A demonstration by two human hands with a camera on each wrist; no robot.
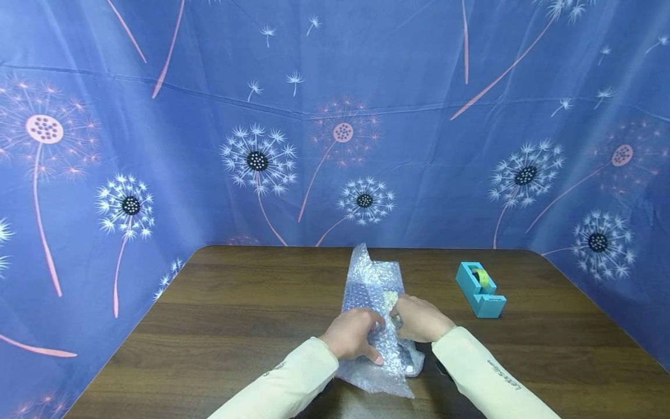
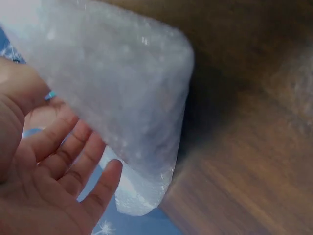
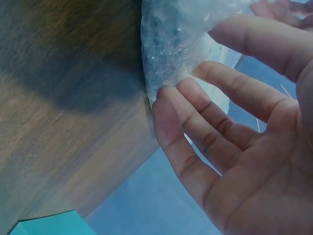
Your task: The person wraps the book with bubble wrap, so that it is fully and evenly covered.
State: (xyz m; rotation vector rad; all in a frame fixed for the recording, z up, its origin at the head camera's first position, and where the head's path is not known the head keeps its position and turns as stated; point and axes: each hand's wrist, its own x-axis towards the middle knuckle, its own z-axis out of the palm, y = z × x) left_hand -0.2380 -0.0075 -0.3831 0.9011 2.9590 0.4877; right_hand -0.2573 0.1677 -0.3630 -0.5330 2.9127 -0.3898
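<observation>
A sheet of clear bubble wrap (image 1: 361, 285) lies folded lengthwise on the table, one loose flap standing up at its far end. What it may enclose is hidden. Across its left side, my left hand (image 1: 353, 334) rests with thumb and fingers spread; in the left wrist view loosely bent fingers (image 2: 80, 161) touch the wrap's edge. My right hand (image 1: 421, 318) holds the right side, its thumb (image 3: 259, 39) over the wrap and the fingertips against the side. Just beyond that hand, a yellow-green piece of tape (image 1: 390, 298) sits on the wrap.
A teal tape dispenser (image 1: 480, 291) with a yellow-green roll stands on the right of the wooden table (image 1: 251, 308). Behind the table's far edge hangs a blue dandelion-patterned cloth (image 1: 429, 174), which also runs along both sides.
</observation>
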